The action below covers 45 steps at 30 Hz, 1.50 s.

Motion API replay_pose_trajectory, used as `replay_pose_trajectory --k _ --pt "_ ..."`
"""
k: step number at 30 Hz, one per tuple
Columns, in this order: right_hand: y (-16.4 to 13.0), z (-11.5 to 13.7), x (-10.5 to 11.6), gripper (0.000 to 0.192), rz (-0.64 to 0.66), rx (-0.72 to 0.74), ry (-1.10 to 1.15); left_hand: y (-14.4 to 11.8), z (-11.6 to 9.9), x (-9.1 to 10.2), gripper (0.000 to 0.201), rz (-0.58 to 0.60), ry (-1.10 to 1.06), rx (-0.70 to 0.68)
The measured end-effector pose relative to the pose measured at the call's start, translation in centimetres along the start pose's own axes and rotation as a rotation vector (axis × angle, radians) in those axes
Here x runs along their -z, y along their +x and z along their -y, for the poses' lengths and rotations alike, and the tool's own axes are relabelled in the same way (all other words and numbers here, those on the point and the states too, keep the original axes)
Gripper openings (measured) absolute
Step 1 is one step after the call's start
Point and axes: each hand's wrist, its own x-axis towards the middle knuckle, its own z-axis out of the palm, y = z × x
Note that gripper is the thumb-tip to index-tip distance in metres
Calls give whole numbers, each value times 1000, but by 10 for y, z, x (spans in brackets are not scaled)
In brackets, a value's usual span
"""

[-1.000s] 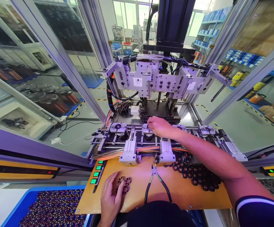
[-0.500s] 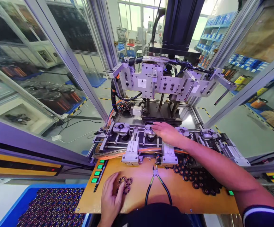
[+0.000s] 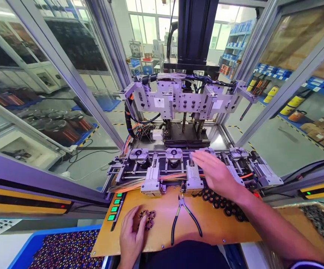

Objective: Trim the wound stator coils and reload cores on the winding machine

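A: Where are your hands?

B: My left hand (image 3: pixel 131 235) lies flat on the orange tabletop (image 3: pixel 212 224), fingers loosely spread, fingertips touching a cluster of 3 small wound coils (image 3: pixel 148 219). Not gripping them, just resting against them.

A: And the right?

B: My right hand (image 3: pixel 214 172) is out over the machine's fixture rail (image 3: pixel 178 168), fingers straight and apart, holding nothing. It hovers near the 3rd round nest (image 3: pixel 208 151), between that and the pile of dark coils (image 3: pixel 223 203) on the tabletop below my wrist. Can't tell if the fingertips touch the nest.

A: How many nests on the rail?

B: 4 in a row. The 2nd nest (image 3: pixel 174 153) sits just left of my right fingertips, the 1st nest (image 3: pixel 138 154) further left, the 4th nest (image 3: pixel 237 153) to the right.

A: Anything else on the tabletop?

B: Black-handled cutters (image 3: pixel 184 216) lie between my hands, jaws pointing at the rail. Green buttons (image 3: pixel 114 207) run along the left edge. A blue bin (image 3: pixel 33 248) full of coils sits low left, beside the tabletop.

A: Above the rail?

B: A grey tool head (image 3: pixel 184 99) hangs raised over the nests.
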Motion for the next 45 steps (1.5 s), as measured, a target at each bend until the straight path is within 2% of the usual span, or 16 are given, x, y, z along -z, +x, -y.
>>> replay_pose_trajectory --k 3,7,10,12,17,19,22,26,29,31,33,35,37,41,45 --pt "-53 13 22 60 -175 -77 -11 1 1 -1 39 9 8 4" --pt "-134 11 23 46 -245 -308 -150 1 0 2 41 30 18 15" --pt "-187 10 11 27 -204 -451 -222 2 -9 7 46 28 35 22" --pt "-211 14 0 20 -147 -505 -237 4 -21 12 48 14 68 3" --pt "-236 26 -25 18 -27 -594 -230 13 -56 23 42 0 98 -168" --pt "-237 27 -30 18 -4 -613 -215 17 -65 29 33 43 47 -230" --pt "-232 27 -33 22 -5 -620 -170 24 -73 39 26 100 -25 -236" --pt "-205 46 -27 21 -48 -581 -51 32 -98 44 13 184 -123 -271" --pt "-164 77 -25 14 -120 -533 186 33 -136 41 15 433 -232 -272" --pt "-135 97 -25 13 -196 -509 461 32 -161 37 29 615 -324 -215" --pt "-112 111 -26 16 -245 -487 702 30 -178 35 34 702 -413 -150" --pt "-97 117 -28 19 -244 -467 802 26 -185 34 29 684 -456 -109" --pt "-89 117 -30 17 -220 -459 856 23 -183 36 25 613 -455 -111" --pt "-83 114 -37 10 -126 -497 950 22 -176 39 30 488 -428 -219" --pt "-73 111 -40 9 -55 -552 929 27 -170 39 32 409 -377 -317"
